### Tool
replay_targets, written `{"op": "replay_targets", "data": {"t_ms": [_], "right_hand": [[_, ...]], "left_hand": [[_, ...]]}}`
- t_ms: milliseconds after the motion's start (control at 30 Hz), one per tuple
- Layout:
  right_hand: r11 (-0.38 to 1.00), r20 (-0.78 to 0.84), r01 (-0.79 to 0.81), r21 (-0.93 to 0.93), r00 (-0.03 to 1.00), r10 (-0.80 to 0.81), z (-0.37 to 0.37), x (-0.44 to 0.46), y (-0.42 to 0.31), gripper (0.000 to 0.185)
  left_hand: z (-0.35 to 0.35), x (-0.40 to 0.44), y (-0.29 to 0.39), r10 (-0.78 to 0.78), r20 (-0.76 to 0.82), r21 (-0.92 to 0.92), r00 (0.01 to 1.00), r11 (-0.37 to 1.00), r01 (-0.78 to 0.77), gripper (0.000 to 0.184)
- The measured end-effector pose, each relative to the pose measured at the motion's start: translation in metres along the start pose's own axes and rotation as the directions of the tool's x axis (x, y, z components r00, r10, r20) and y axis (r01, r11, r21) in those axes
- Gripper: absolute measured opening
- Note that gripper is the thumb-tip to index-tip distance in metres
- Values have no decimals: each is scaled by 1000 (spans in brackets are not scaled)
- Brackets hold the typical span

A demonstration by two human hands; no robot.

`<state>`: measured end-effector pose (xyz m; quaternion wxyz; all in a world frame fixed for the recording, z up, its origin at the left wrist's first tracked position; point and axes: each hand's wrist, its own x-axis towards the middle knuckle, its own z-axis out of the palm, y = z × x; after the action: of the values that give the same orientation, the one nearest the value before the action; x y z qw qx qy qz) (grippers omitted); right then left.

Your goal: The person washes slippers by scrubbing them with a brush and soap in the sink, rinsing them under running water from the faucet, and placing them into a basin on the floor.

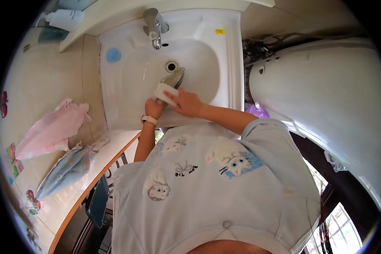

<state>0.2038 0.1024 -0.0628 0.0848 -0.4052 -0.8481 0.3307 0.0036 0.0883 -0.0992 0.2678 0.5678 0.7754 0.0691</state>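
Over the front part of the white sink basin [199,72], my right hand [187,103] is closed on a white brush-like block [167,94]. The block lies against a greyish-green shoe-like item [173,78], whose far end points toward the drain [171,66]. My left hand [155,109], with a pale watch on its wrist, is closed at the near end of that item. Part of the item is hidden under the block and my fingers.
A chrome faucet [155,29] stands at the back of the sink. Pink cloth [55,129] and blue cloth [67,169] are at the left. A white bottle [65,19] is at the upper left, a white appliance [326,93] at the right.
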Motion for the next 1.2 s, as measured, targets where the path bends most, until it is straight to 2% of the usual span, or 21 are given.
{"op": "replay_targets", "data": {"t_ms": [33, 100, 133, 267, 333, 367, 433, 467, 567, 600, 633, 667, 733, 767, 833, 867, 933, 967, 1033, 1100, 1200], "right_hand": [[1000, 3, 1, 2, 1000, -1, 1, 8, 11, 55], [812, -154, -544, 211, 802, 577, -2, 30, 35, 57], [725, -125, -631, 275, 724, 678, -5, 31, 39, 57], [920, -152, -385, 78, 907, 392, 6, 9, 16, 56], [999, 25, -44, 14, 999, 43, -2, -2, 10, 56], [999, 27, -44, 19, 999, 43, -3, -1, 18, 56], [889, -132, -437, 141, 881, 454, -8, 12, 44, 59], [856, -125, -490, 168, 850, 511, -4, 18, 47, 61], [961, -48, -260, 92, 963, 265, 6, 21, 14, 60], [975, 6, -173, 136, 985, 174, -4, 16, -1, 60], [976, 4, -169, 136, 985, 170, -4, 19, 1, 60], [964, -43, -239, 113, 969, 245, -4, 25, 5, 59], [913, -112, -375, 159, 912, 394, 0, 38, 26, 59], [914, -108, -373, 160, 914, 392, 9, 34, 30, 59], [880, -20, -444, 168, 891, 453, 4, 33, 31, 59], [921, -24, -367, 126, 927, 373, 10, 22, 21, 58], [962, 22, -230, 149, 973, 230, 4, 1, 4, 57], [977, 67, -94, 194, 994, 82, 4, -7, -1, 57], [974, 22, -119, 195, 993, 117, 4, -4, 16, 55], [842, 18, -480, 246, 871, 491, 5, 11, 37, 54], [908, 23, -375, 184, 926, 378, 12, 30, 9, 54]], "left_hand": [[-2, 0, -1, -8, 62, -22, 998, 1000, 9, 48], [-8, -8, 6, 24, 58, 33, 998, 999, -26, 49], [-12, -11, 9, 64, 53, 87, 997, 994, -68, 50], [17, -1, -16, 35, -77, 77, 996, 997, -29, 49], [9, 0, -16, -58, 75, -51, 995, 997, 62, 48], [6, -2, -15, -62, 77, -47, 995, 997, 66, 48], [-1, -4, -5, 132, 50, 102, 990, 985, -137, 50], [-6, -5, 3, 137, 48, 106, 989, 984, -141, 50], [-22, -13, 24, 0, 81, -28, 997, 1000, 3, 42], [-24, -14, 26, -55, 153, -404, 987, 908, 113, 37], [-25, -13, 26, -77, 237, -707, 968, 670, 226, 33], [-26, -13, 25, -80, 232, -708, 969, 669, 225, 33], [-26, -21, 20, -30, 281, -927, 959, 250, 280, 33], [-24, -22, 18, -35, 281, -927, 959, 250, 281, 33], [-16, -13, 14, -107, 354, -932, 929, 35, 360, 41], [-12, -10, 10, -104, 354, -933, 930, 32, 358, 41], [-4, -6, 2, -184, 427, -896, 885, -215, 388, 40], [-3, -10, 0, -189, 434, -893, 881, -217, 393, 40], [-10, -13, 7, -179, 434, -901, 883, -110, 420, 39], [-2, -13, 4, -231, 422, -907, 877, -97, 410, 38], [6, -6, -6, -315, 438, -896, 842, -81, 436, 38]]}}
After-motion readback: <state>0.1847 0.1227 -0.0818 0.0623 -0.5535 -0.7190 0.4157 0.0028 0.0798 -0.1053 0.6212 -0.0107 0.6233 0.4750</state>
